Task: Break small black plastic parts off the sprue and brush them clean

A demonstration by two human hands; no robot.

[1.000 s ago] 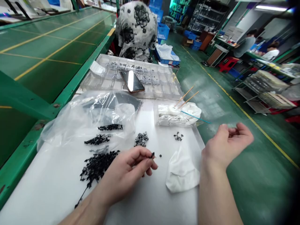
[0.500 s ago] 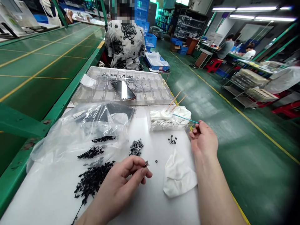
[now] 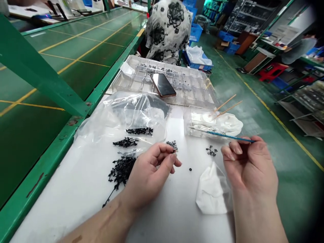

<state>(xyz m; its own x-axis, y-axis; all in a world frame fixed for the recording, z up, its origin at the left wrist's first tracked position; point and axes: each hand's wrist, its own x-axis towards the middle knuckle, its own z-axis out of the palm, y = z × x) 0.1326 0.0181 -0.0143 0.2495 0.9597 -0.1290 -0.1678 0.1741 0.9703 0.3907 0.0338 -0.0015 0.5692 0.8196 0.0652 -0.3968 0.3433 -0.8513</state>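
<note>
My left hand (image 3: 153, 175) is closed over the white tabletop, thumb and fingertips pinching a small dark part that is mostly hidden. Just behind those fingertips lies a pile of small dark rings (image 3: 171, 144). A single dark ring (image 3: 190, 169) rests apart, to their right. My right hand (image 3: 249, 165) grips a thin blue stick (image 3: 225, 135) with a fine tip. The stick points left, across the front of a clear box (image 3: 188, 128) holding white cloth (image 3: 227, 123). Below that box sit a small black branched piece (image 3: 211, 151) and a folded white cloth (image 3: 212, 192).
Black branched plastic pieces (image 3: 123, 170) lie in heaps left of my left hand, near a clear plastic bag (image 3: 118, 111). Two wooden sticks (image 3: 225, 103) stand in the box. Farther back, a phone (image 3: 163, 85) rests on a compartment tray (image 3: 194, 96). A green frame (image 3: 58, 165) borders the left.
The view has swung, so the table appears farther right. My right hand has turned and drawn back, bringing the blue stick's tip off the cloth in the box. My left hand keeps its pinch.
</note>
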